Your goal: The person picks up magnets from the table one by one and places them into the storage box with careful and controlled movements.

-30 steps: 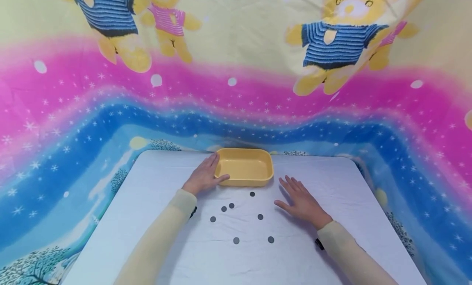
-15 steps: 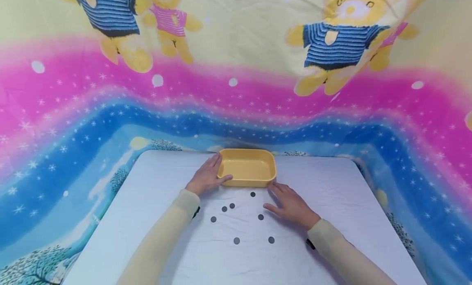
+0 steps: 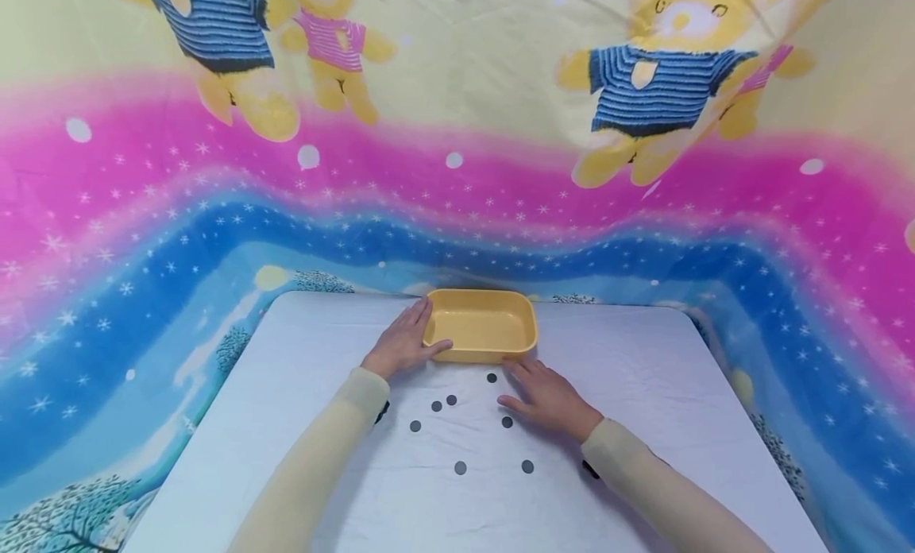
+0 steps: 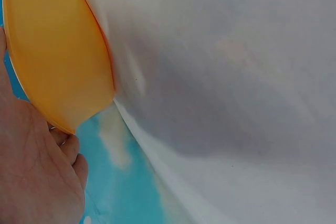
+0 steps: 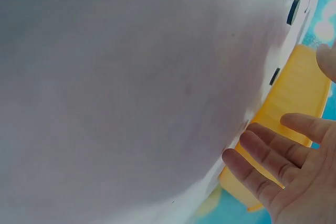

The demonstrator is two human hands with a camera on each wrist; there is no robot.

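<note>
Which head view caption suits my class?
Left hand touching yellow tray, right hand nearby, seven dark discs on white cloth.

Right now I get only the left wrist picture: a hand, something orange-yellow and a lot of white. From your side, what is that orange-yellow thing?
Observer: The head view shows a yellow container, open at the top, rectangular with rounded corners.

Visitor: Oh, a box! And what's near its far end, past what I see?

Observer: The right hand, in front of the near wall toward its right end; I can't tell whether the fingertips touch it.

Visitor: Is anything lying about on the white?

Observer: Yes, seven dark discs show in the head view, scattered in front of the container.
</note>
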